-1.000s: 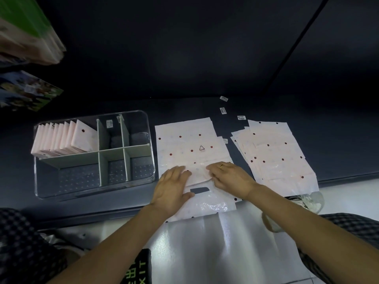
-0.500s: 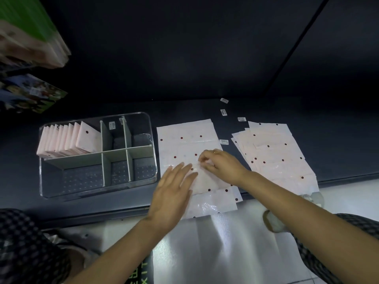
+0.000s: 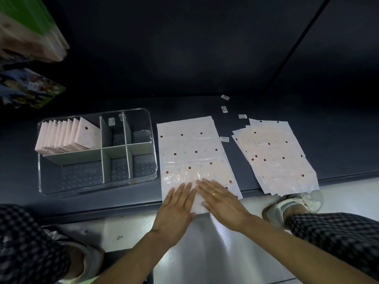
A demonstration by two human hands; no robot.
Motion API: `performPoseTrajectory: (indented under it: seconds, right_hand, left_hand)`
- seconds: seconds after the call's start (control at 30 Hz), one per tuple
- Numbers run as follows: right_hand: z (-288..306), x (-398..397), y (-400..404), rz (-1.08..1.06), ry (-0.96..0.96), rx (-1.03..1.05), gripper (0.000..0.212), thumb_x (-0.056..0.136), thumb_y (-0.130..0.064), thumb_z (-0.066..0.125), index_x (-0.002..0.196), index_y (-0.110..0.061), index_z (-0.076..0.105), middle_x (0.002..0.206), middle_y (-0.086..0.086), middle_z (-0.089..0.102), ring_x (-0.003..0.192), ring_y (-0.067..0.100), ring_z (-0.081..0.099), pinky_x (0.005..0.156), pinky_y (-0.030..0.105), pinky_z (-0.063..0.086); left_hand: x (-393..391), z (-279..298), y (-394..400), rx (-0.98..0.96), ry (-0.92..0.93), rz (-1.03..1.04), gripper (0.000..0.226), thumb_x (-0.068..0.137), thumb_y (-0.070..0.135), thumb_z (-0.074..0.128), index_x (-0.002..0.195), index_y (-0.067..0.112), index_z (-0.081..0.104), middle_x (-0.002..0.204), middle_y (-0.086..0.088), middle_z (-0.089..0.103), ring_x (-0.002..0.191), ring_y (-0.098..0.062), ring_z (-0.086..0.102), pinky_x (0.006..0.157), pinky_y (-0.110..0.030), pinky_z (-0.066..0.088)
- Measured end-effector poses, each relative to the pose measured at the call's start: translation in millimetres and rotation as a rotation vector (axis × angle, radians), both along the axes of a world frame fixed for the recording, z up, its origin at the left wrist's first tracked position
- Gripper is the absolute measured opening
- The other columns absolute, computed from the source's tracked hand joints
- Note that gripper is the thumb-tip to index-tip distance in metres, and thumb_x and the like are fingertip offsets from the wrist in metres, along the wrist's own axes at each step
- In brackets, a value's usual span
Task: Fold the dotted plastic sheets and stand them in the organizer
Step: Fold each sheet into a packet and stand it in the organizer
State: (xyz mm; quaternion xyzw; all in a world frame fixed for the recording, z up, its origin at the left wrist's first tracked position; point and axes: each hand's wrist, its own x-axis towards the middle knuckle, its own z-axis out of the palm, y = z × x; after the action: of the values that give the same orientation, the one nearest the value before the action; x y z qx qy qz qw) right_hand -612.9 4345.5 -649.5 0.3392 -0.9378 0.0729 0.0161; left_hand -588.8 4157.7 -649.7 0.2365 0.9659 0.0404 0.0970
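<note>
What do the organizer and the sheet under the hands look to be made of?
Organizer: clear, hard-looking plastic, likely acrylic; the dark table shows through its glossy walls, while its dividers look opaque and matte. Sheet: thin pale-pink plastic film with red dots, crinkled and shiny.

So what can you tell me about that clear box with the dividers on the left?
The organizer is a clear plastic tray with rounded corners, lying flat on the dark surface left of the spread dotted sheet. Pale grey-green dividers split it into six compartments. The far left compartment holds a leaning row of folded sheets, pale pink with red dots. The other compartments hold no sheets. Small labels sit near its far wall. Neither hand touches it.
</note>
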Motion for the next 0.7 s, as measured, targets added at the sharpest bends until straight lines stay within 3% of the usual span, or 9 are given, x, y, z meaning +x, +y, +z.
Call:
performPoseTrajectory:
  seconds: [0.07,0.1,0.17,0.27,0.33,0.53,0.63,0.7]
  right_hand:
    - [-0.8,-2.2,18.8,-0.015,0.012,0.05,0.038,0.094,-0.026,0.049,0.124,-0.007,0.061,0.134,0.008,0.055,0.124,0.021,0.053,0.101,0.041,0.045]
    - [0.8,-4.6,28.6,-0.032,0.01,0.073,0.041,0.096,-0.028,0.039,0.124,-0.007,0.061,0.134,0.008,0.055,0.124,0.022,0.053,0.101,0.043,0.045]
    - [3.3,-10.2,46.1,-0.095,0.01,0.059,0.039,0.096,-0.025,0.042,0.122,-0.005,0.062,0.132,0.009,0.057,0.121,0.024,0.056,0.099,0.046,0.046]
    - [4.8,-17.3,57.7,-0.183,0.043,-0.017,0.035,0.079,-0.011,0.074,0.112,-0.002,0.068,0.122,0.011,0.064,0.11,0.027,0.063,0.091,0.049,0.051]
    - [6.8,-22.3,59.9,-0.164,0.058,-0.026,0.039,0.068,-0.009,0.083,0.104,-0.004,0.072,0.113,0.01,0.069,0.1,0.026,0.068,0.083,0.045,0.056]
    - [17.2,-44.6,62.8,0.009,0.084,0.139,0.053,0.04,-0.004,0.089,0.091,-0.013,0.075,0.095,0.003,0.072,0.08,0.023,0.07,0.068,0.029,0.057]
    - [28.5,-52.6,59.3,0.083,0.135,0.153,0.033,0.045,-0.003,0.084,0.073,-0.015,0.071,0.084,-0.002,0.07,0.074,0.02,0.067,0.066,0.025,0.053]
    - [36.0,-51.5,59.8,0.154,0.152,0.102,0.02,0.056,-0.006,0.079,0.072,-0.014,0.069,0.083,-0.003,0.069,0.075,0.021,0.066,0.069,0.026,0.053]
  left_hand:
    - [-2.1,-8.2,-5.8,-0.036,-0.032,-0.06,0.064,0.101,0.042,0.031,0.151,0.014,0.003,0.159,-0.009,-0.003,0.147,-0.025,0.0,0.113,-0.04,-0.012]
    - [-3.3,-10.5,-8.2,-0.032,-0.051,-0.062,0.061,0.102,0.042,0.023,0.15,0.018,-0.006,0.158,-0.007,-0.011,0.146,-0.023,-0.009,0.109,-0.038,-0.02]
    - [-5.0,-12.7,-9.3,-0.012,-0.045,-0.051,0.058,0.102,0.042,0.021,0.151,0.024,-0.006,0.159,-0.007,-0.009,0.146,-0.022,-0.008,0.11,-0.035,-0.019]
    - [-7.9,-9.5,-2.7,0.036,-0.053,0.006,0.056,0.101,0.044,0.024,0.15,0.032,0.001,0.158,-0.006,0.004,0.146,-0.022,0.002,0.117,-0.037,-0.007]
    - [-10.3,-8.0,2.6,0.034,-0.034,0.04,0.055,0.1,0.046,0.026,0.15,0.033,0.006,0.156,-0.005,0.01,0.144,-0.022,0.008,0.118,-0.038,0.0]
    - [-14.9,-1.2,9.8,0.053,-0.068,0.083,0.052,0.1,0.046,0.027,0.149,0.033,0.014,0.154,-0.004,0.015,0.142,-0.022,0.011,0.118,-0.038,0.005]
    - [-14.5,0.6,7.5,0.05,-0.068,0.102,0.052,0.1,0.046,0.028,0.149,0.033,0.015,0.155,-0.003,0.012,0.144,-0.021,0.005,0.119,-0.04,0.0]
    - [-14.1,2.2,5.4,0.028,-0.055,0.119,0.052,0.1,0.046,0.028,0.149,0.032,0.016,0.156,-0.003,0.008,0.144,-0.022,0.001,0.118,-0.043,-0.003]
